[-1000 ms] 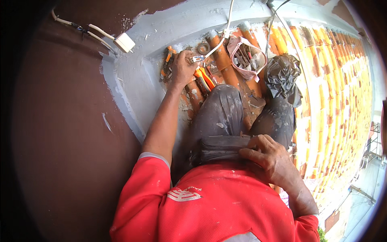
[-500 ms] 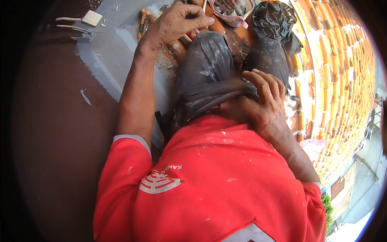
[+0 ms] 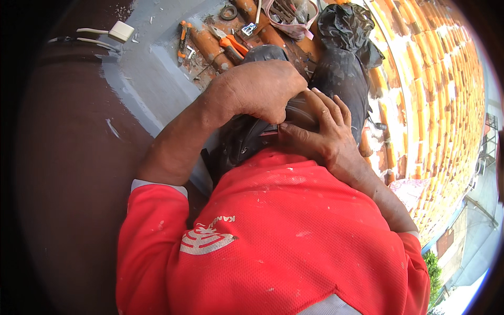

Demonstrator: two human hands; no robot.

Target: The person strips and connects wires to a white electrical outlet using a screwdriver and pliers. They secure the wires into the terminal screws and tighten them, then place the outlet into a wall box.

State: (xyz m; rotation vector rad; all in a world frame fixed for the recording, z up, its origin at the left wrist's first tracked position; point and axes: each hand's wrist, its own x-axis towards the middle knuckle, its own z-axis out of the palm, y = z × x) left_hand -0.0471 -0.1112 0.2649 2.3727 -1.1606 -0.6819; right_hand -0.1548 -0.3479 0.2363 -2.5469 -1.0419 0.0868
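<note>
My left hand is bent over my lap with its fingers curled downward against a black waist bag. Its fingertips are hidden behind the back of the hand, so whatever they pinch does not show. Beside it, my right hand grips the bag's right side, thumb toward my belly and fingers over the far side. The two hands nearly meet at the bag's opening, where a zipper line is visible. Beyond my knee, orange-handled pliers lie on the roof tiles.
An orange and black utility knife and a black tape roll lie ahead. A pink-rimmed tool bag stands near a crumpled black plastic bag. At left is a white box with wires. Tiled roof slopes off right.
My left hand has come back from beyond my knee to the waist bag, uncovering the pliers and tape roll. My right hand stays at the bag, shifted slightly left.
</note>
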